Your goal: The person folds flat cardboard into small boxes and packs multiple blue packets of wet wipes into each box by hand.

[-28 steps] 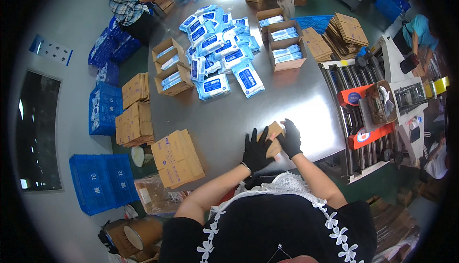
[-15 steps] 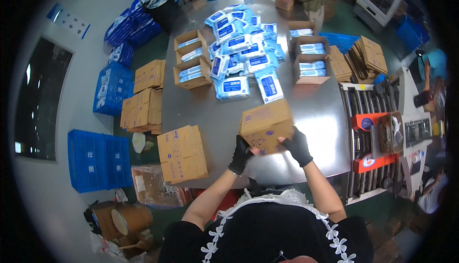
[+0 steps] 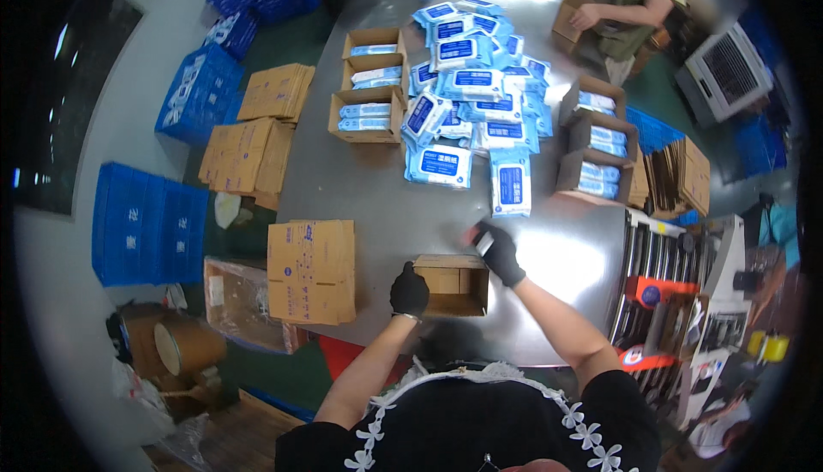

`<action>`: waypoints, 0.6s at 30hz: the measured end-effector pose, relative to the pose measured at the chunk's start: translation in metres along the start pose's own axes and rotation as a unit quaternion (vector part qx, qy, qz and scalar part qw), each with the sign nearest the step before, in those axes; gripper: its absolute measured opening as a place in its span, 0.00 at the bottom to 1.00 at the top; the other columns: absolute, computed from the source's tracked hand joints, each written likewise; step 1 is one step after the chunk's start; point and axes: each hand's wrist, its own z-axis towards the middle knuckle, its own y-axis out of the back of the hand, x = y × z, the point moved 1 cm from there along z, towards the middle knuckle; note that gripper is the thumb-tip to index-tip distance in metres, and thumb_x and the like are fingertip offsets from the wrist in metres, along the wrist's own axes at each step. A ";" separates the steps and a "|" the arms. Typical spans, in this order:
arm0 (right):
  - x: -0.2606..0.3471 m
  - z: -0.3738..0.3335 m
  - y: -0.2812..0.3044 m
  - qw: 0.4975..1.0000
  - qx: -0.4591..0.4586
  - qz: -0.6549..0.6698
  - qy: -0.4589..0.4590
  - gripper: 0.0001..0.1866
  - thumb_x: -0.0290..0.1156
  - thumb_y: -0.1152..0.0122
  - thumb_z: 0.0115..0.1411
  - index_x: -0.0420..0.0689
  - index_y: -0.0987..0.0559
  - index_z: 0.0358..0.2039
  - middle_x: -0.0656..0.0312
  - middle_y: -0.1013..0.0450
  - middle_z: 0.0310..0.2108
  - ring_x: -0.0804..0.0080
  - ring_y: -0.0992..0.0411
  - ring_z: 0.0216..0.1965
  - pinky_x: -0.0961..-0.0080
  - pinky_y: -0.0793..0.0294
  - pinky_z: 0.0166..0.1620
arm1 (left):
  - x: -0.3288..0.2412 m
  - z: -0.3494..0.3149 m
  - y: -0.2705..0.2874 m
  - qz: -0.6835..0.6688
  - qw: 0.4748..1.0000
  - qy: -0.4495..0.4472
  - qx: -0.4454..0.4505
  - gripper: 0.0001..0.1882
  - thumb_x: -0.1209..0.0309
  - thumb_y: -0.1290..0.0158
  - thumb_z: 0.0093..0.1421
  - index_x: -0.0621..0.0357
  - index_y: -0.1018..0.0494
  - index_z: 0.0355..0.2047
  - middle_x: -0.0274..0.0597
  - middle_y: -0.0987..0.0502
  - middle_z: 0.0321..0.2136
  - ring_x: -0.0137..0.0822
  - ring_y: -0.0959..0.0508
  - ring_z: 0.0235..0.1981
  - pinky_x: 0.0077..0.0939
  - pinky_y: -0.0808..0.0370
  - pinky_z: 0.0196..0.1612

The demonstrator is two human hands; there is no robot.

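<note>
An open cardboard box [image 3: 459,304] stands on the metal table right in front of me, its inside facing up and nothing visible in it. My left hand [image 3: 410,290], in a black glove with bare fingertips, is closed on the box's left wall. Beyond the box's far right corner is my right hand [image 3: 500,254], gloved the same way; its fingers are smeared by motion. The nearest thing ahead of it is a blue-and-white wipes pack [image 3: 511,184], at the near edge of a heap of similar packs [image 3: 476,84]. Another wipes pack [image 3: 439,166] lies to its left.
Flattened cartons [image 3: 313,270] lie at the table's left corner. Filled boxes stand left [image 3: 364,136] and right [image 3: 591,198] of the heap. A roller conveyor [image 3: 639,270] adjoins the right side. Across the table, a person's hand [image 3: 586,17] holds a box.
The box was held up between both hands; now it rests on the table with its opening upward. My right hand has let go and moved away from it. The view has shifted.
</note>
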 end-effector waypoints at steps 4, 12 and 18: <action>-0.073 0.114 0.079 0.935 -0.246 -0.255 -0.019 0.27 0.36 0.30 0.51 0.40 0.27 0.50 0.52 0.24 0.42 0.56 0.25 0.42 0.67 0.26 0.47 | -0.008 0.008 0.009 0.001 1.000 0.013 0.019 0.19 0.70 0.54 0.55 0.60 0.29 0.47 0.60 0.22 0.28 0.58 0.22 0.31 0.50 0.25 0.37; -0.070 0.133 0.000 0.867 0.050 0.454 -0.199 0.38 0.38 0.29 0.50 0.42 0.34 0.59 0.55 0.32 0.55 0.62 0.30 0.53 0.64 0.31 0.56 | 0.006 0.004 -0.001 -0.067 0.998 -0.012 -0.016 0.21 0.67 0.51 0.55 0.55 0.29 0.50 0.57 0.21 0.31 0.58 0.22 0.32 0.50 0.25 0.36; -0.059 0.298 -0.116 0.925 -0.366 -0.019 -0.098 0.47 0.43 0.26 0.43 0.34 0.36 0.59 0.47 0.34 0.55 0.57 0.34 0.54 0.66 0.34 0.56 | -0.008 0.001 -0.010 -0.062 0.997 -0.053 0.002 0.22 0.64 0.51 0.56 0.50 0.31 0.53 0.54 0.21 0.35 0.58 0.22 0.32 0.51 0.26 0.36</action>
